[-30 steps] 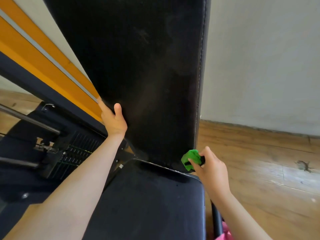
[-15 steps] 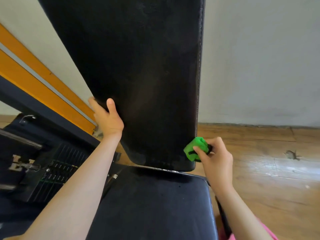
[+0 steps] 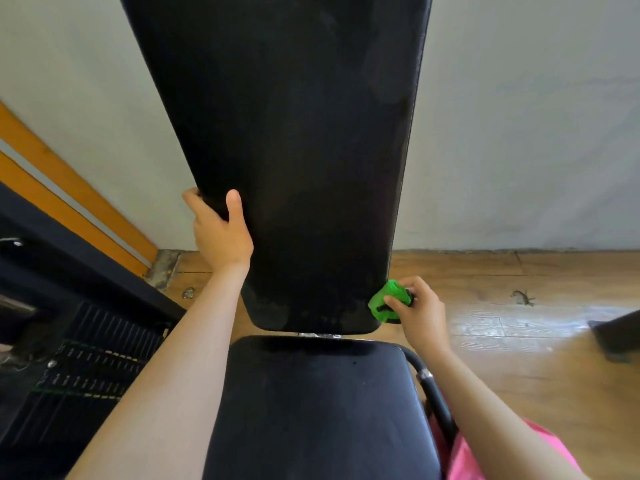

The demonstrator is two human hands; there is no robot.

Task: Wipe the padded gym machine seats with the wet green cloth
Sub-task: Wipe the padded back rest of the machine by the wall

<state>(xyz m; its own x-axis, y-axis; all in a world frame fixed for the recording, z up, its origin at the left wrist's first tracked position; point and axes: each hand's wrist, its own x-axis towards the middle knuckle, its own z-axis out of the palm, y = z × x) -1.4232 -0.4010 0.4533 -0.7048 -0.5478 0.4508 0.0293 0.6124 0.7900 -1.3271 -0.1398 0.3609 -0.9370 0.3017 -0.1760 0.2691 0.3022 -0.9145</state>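
Observation:
A tall black padded backrest (image 3: 298, 150) rises in the middle of the view, with smudges near its lower edge. Below it lies the black padded seat (image 3: 318, 407). My left hand (image 3: 221, 230) grips the backrest's left edge, thumb on the front face. My right hand (image 3: 419, 310) is closed on a bunched green cloth (image 3: 386, 301), which presses against the backrest's lower right edge.
A black weight stack (image 3: 86, 365) and dark machine frame stand at the left, under an orange slanted beam (image 3: 69, 199). A grey wall is behind. Wooden floor (image 3: 519, 341) spreads to the right, with a dark object (image 3: 620, 334) at the far right edge.
The view has swung left, so the backrest now stands centred. My right hand with the cloth has moved from the seat's back corner up onto the backrest's lower right edge. My left hand keeps its grip.

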